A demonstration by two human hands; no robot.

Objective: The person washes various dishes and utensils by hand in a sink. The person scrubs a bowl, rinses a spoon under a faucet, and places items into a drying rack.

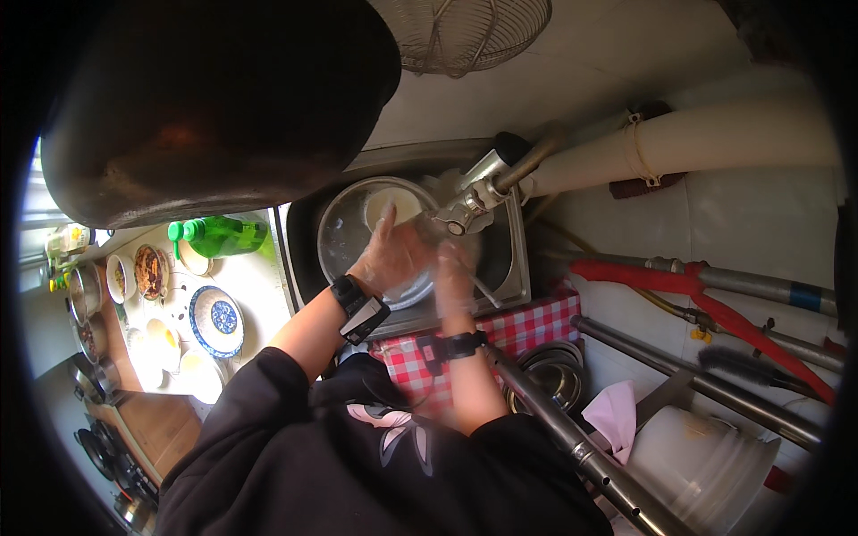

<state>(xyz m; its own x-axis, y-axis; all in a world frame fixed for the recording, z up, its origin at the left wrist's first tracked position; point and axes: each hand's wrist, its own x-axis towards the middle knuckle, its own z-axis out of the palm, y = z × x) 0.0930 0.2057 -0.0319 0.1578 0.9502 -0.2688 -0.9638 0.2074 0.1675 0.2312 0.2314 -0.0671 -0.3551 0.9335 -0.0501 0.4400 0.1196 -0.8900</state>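
Both hands wear clear plastic gloves and work over a stainless steel sink (519, 268) beneath a metal faucet (467, 213). My left hand (395, 258) reaches over a metal basin (328, 234), thumb raised, fingers blurred towards the faucet; whether they grip anything is unclear. Close by on the right, my right hand (454, 278) is curled around a thin pale utensil handle (487, 293), whose lower end sticks out below the fingers. Its other end is hidden by blur. A whitish round bowl (379, 204) lies in the basin, partly behind my left thumb.
A large dark wok (221, 114) hangs at upper left, near a wire strainer (469, 33). Several dishes, including a blue-patterned bowl (218, 321), and a green bottle (228, 236) occupy the left counter. Metal rails (556, 429) and a white pipe (704, 144) run on the right.
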